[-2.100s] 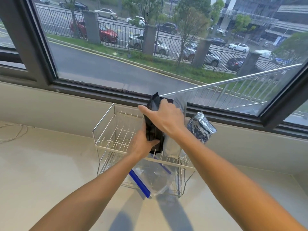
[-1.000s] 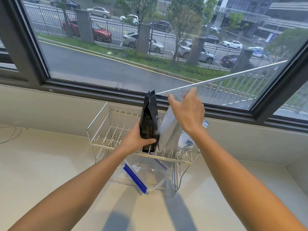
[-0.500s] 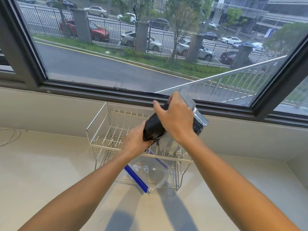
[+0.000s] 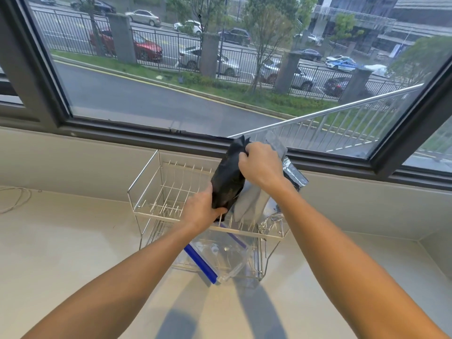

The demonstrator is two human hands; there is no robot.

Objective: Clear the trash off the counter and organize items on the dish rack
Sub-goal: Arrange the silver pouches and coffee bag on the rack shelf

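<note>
A: Chrome-wire two-tier dish rack (image 4: 156,192) — status of the load?

B: Three pouches stand at the right end of the rack's upper tier. A matte black foil pouch (image 4: 228,177) is nearest the centre of the rack, a pale grey pouch (image 4: 247,201) touches it on the right, and a crinkled silver foil bag (image 4: 292,171) leans behind them toward the window frame (image 4: 146,137). On the lower tier, a clear plastic container with a blue edge strip (image 4: 220,255) lies tilted.

A: Hand state?

B: The left hand (image 4: 200,211) has its fingers wrapped round the black pouch's lower end, thumb across the front. The right hand (image 4: 261,167) is closed on the tops of the black and grey pouches — pinching them together, by appearance.

A: Progress?

B: Judged well advanced. The pale stone counter (image 4: 73,253) around the rack shows no trash in view; only a thin cable (image 4: 17,199) lies at its far left. What seems left is seating the pouches upright between the tines, and possibly squaring the container.

A: Clearances?

B: The left half of the rack's upper tier is bare wire, so there is room to shift pouches that way. Behind the rack the wall and the window frame are close. The rack's raised wire rim and upright tines could snag a pouch edge; lifting clear before moving sideways is advisable.
</note>
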